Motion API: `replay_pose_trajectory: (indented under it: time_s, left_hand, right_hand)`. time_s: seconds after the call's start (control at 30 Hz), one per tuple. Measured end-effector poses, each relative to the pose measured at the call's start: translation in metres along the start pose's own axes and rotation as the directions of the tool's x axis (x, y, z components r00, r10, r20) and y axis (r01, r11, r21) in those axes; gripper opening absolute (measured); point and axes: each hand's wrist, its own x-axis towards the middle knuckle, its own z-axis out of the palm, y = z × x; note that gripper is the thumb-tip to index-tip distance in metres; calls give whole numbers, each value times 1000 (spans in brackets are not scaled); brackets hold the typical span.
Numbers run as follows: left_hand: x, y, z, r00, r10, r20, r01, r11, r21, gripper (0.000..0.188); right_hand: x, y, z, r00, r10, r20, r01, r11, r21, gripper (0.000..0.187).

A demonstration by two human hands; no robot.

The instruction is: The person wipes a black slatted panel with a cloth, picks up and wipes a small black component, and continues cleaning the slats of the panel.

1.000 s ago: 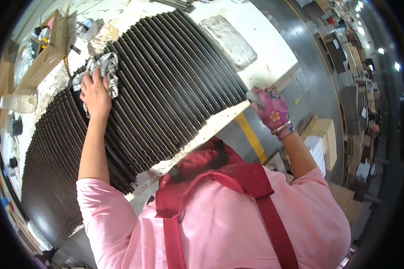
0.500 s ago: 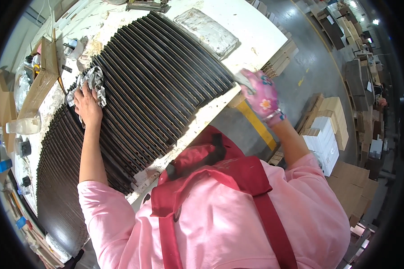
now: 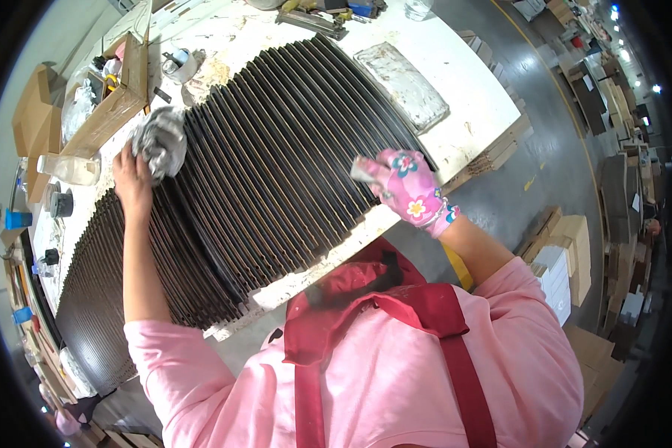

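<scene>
Long dark strips lie side by side across the white table, forming a wide ribbed, curving row. My bare left hand is closed on a crumpled grey-and-white rag at the far-left ends of the strips. My right hand, in a pink flowered glove, is over the near right part of the row. Between its fingers is a small pale block, its exact kind unclear. Whether the block touches the strips I cannot tell.
A stained, wrapped flat slab lies on the table beyond the strips. At left stand an open cardboard box, a clear bottle and a cup. Stacked cartons stand on the floor at right.
My right hand has moved with the pale block from the strips' right edge leftward over them. My left hand and the rag have shifted toward the row's far edge. The view has shifted too.
</scene>
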Motion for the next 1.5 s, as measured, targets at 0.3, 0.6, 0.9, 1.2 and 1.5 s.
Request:
replay_pose_trajectory:
  time_s: [0.3, 0.6, 0.9, 1.2, 1.5]
  left_hand:
    - [-104, -85, -25, 971, -228, 70, 198, 934, 297, 48]
    - [-108, -88, -21, 966, -247, 75, 208, 916, 342, 50]
    - [-108, -79, -26, 949, -299, 98, 242, 892, 381, 51]
    - [-108, -84, -25, 942, -316, 110, 251, 884, 394, 53]
    - [-112, -73, -31, 948, -307, 87, 254, 891, 377, 51]
  right_hand:
    - [40, 9, -2, 991, 132, -19, -114, 907, 406, 35]
    - [73, 54, -3, 989, 144, 32, -138, 980, -144, 37]
    - [91, 50, 9, 958, 287, 8, -287, 957, 37, 43]
    - [206, 86, 68, 990, -37, -139, 13, 986, -169, 36]
    - [282, -1, 77, 957, -288, 32, 290, 955, -64, 32]
